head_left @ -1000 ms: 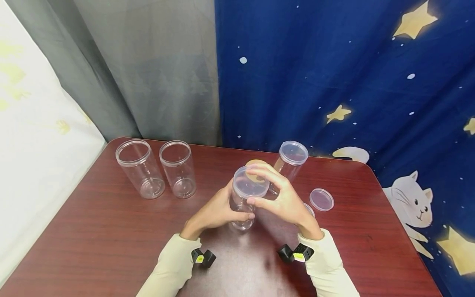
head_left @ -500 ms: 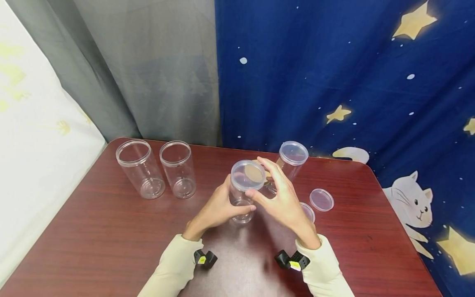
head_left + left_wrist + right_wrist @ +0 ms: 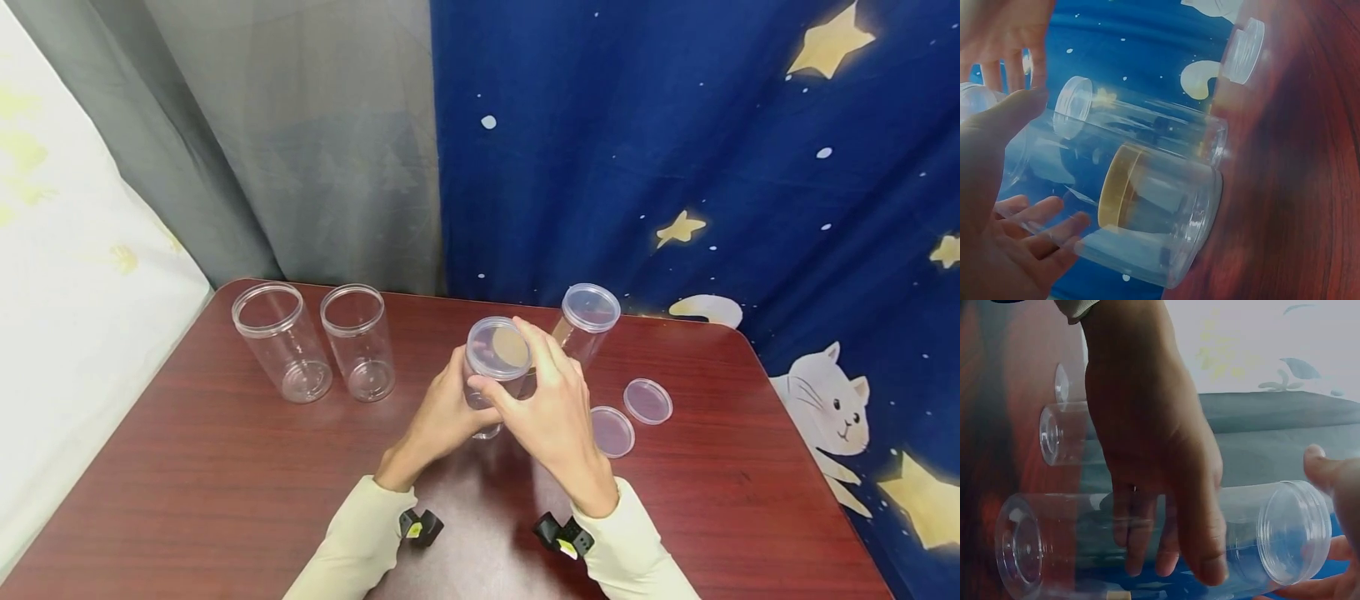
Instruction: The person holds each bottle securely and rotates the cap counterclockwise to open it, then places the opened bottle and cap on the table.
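A clear cylindrical jar (image 3: 1060,544) stands upright at the middle of the table in the head view. Its translucent round lid (image 3: 491,354) sits on its mouth. My left hand (image 3: 437,415) grips the jar's body, thumb in front and fingers round the far side. At the lid's rim is my right hand (image 3: 551,408), thumb on the near edge and fingers on the far right edge. Through the jar shows a tan, round-topped thing (image 3: 1116,194) behind it, mostly hidden. A second lidded jar (image 3: 590,308) stands behind my right hand.
Two clear jars without lids, a left one (image 3: 273,333) and one beside it (image 3: 356,333), stand at the back left. Two loose lids, a near one (image 3: 611,432) and a far one (image 3: 648,402), lie to the right. A blue curtain (image 3: 540,167) hangs behind the table (image 3: 225,500).
The jar has shifted slightly away from me with both hands. My right hand has swung left around the lid's rim, its thumb now farther left. The near loose lid has come into full view.
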Demonstrator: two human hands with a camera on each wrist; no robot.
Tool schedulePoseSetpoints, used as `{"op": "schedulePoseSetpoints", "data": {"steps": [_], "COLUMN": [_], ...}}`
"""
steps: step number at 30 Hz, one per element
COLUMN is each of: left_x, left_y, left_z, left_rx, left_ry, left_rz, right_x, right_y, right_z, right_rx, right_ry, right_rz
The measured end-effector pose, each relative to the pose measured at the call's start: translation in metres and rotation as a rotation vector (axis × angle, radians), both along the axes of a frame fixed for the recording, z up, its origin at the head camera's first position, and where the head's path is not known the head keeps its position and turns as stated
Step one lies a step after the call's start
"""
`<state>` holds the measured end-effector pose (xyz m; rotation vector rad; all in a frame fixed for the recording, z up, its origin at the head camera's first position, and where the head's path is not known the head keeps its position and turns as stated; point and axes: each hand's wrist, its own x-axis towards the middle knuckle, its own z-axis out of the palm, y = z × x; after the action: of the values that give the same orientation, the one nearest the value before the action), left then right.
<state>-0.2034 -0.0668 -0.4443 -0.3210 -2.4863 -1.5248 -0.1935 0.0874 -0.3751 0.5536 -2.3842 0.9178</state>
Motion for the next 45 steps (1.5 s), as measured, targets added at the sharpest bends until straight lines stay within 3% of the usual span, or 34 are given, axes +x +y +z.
{"op": "schedulePoseSetpoints", "data": {"steps": [6, 18, 27, 37, 45], "left_x": [-0.001, -0.001, -0.001, 0.0, 0.0], "left_y": [0.002, 0.0, -0.003, -0.009, -0.01], "left_z": [-0.001, 0.001, 0.0, 0.002, 0.003], "left_rx": [-0.007, 0.029, 0.055, 0.094, 0.1], "left_ry": [-0.003, -0.014, -0.033, -0.034, -0.029], "left_rz": [-0.008, -0.053, -0.095, -0.167, -0.194], "right_x": [-0.004, -0.009, -0.008, -0.011, -0.012], "right_y": [0.001, 0.006, 0.011, 0.016, 0.019], "right_z": [-0.005, -0.007, -0.004, 0.0, 0.001], "right_rx": [-0.007, -0.074, -0.107, -0.15, -0.144], "right_ry": [0.077, 0.114, 0.067, -0.01, -0.034], "right_rz": [0.004, 0.105, 0.174, 0.317, 0.356]}}
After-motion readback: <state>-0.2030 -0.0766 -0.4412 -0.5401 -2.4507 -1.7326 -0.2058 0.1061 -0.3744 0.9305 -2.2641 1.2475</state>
